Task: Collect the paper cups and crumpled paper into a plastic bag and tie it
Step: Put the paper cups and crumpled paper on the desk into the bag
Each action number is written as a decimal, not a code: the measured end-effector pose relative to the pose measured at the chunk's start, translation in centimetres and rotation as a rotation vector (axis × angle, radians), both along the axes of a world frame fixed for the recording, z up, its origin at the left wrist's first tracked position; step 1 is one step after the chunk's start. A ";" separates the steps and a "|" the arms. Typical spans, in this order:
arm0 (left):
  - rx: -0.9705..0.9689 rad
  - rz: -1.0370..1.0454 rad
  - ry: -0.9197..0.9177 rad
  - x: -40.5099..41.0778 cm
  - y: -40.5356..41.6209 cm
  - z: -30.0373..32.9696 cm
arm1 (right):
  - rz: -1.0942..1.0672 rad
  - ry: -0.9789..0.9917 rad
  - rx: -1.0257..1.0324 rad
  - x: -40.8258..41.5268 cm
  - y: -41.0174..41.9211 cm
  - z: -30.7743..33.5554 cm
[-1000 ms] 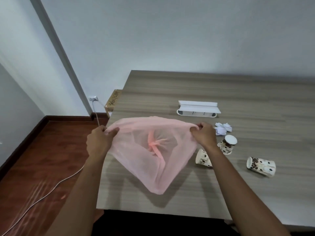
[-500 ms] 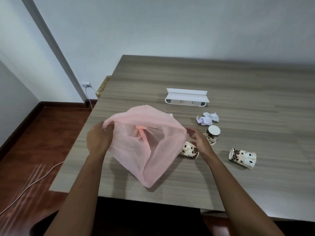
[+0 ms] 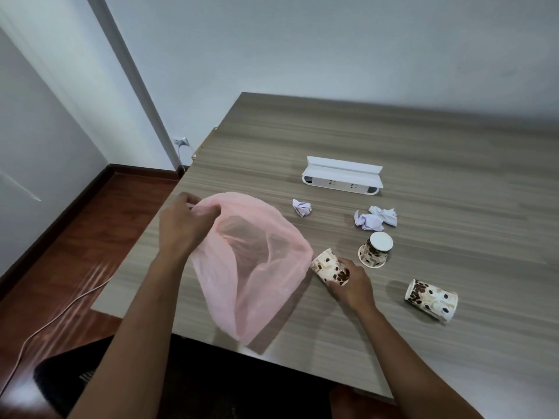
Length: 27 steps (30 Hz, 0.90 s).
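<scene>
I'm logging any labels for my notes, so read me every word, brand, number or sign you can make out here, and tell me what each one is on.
No text can be read in this view.
Paper cups, one in the right hand: brown blotches and dots only, a printed pattern, no words.
White power strip: small dark marks on its front face, too small to read.
Pink plastic bag, held by the left hand: no print visible.

Bag [image 3: 251, 267] left on table [image 3: 423, 146]; three cups [image 3: 375, 249] right; crumpled paper [image 3: 376, 219] behind cups; power strip [image 3: 341, 179] farthest back.
</scene>
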<state>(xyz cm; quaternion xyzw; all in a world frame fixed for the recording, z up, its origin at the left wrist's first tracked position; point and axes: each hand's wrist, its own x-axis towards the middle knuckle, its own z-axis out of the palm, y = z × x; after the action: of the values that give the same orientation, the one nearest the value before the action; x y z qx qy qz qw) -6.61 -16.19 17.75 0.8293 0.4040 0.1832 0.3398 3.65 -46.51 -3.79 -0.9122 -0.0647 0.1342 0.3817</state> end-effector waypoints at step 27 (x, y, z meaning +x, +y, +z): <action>-0.061 -0.136 -0.082 0.4 1.9 -4.6 | -0.092 -0.150 0.439 -4.5 12.3 6.6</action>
<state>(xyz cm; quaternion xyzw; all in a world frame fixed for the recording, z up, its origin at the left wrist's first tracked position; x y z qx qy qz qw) -6.24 -14.32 13.19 0.8361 0.3378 0.1809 0.3926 -0.85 -34.17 2.83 -0.8167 -0.0787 0.0311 0.5708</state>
